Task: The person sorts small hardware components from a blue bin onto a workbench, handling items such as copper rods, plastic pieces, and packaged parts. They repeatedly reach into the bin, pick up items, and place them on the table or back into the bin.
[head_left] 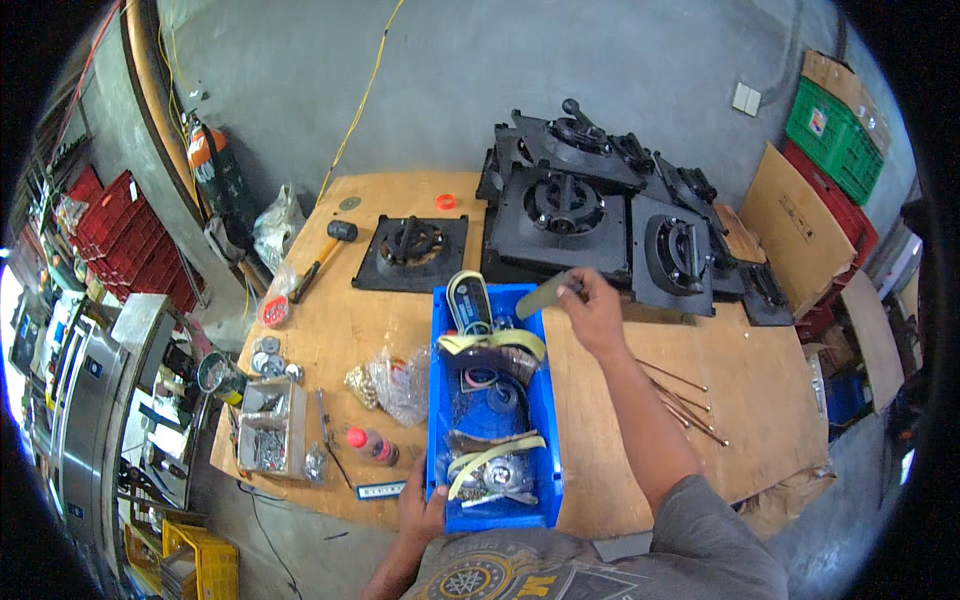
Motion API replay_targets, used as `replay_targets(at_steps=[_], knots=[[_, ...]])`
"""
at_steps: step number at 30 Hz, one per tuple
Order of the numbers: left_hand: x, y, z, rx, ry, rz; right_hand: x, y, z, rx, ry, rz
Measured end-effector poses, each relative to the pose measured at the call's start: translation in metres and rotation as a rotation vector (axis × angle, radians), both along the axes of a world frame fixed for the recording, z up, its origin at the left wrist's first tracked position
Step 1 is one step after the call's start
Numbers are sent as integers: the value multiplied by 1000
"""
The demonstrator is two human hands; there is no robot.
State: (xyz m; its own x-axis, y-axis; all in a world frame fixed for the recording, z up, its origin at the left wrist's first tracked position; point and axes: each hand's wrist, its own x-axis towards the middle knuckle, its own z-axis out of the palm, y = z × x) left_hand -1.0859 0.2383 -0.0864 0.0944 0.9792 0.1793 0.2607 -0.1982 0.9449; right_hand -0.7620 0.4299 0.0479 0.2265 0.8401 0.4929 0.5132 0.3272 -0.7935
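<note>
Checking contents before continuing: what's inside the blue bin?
Inside the blue bin: curved yellowish strips, a dark rounded piece and shiny parts. What lies beneath them is covered.

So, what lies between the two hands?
The head view shows the blue bin with mixed parts inside: the left hand is against its near left side, the right hand holds a greenish-grey piece at its far right.
</note>
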Motion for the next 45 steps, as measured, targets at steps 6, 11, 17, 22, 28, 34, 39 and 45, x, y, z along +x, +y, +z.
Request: replay_targets(at_steps=[6,11,17,22,28,34,39,45], knots=[[0,-1,13,-132,20,-5,-1,35,-51,-192,21,93],[1,-4,7,-172,57,64,-7,45,-49,-198,-82,114],[-22,-10,-44,-232,219,10,3,66,-68,-84,-319,164],[-6,20,-32,-365,176,34,-6,74,-100,84,-365,19],[-4,27,-36,-434,166,45,-3,74,-102,49,-338,-61],[-4,30,-35,-459,156,45,-9,84,-96,-165,-273,-62],[-2,31,-31,-451,149,46,-12,89,-100,-222,-114,-22],[-1,21,-19,-394,131,54,-14,78,-92,-108,-263,-18]])
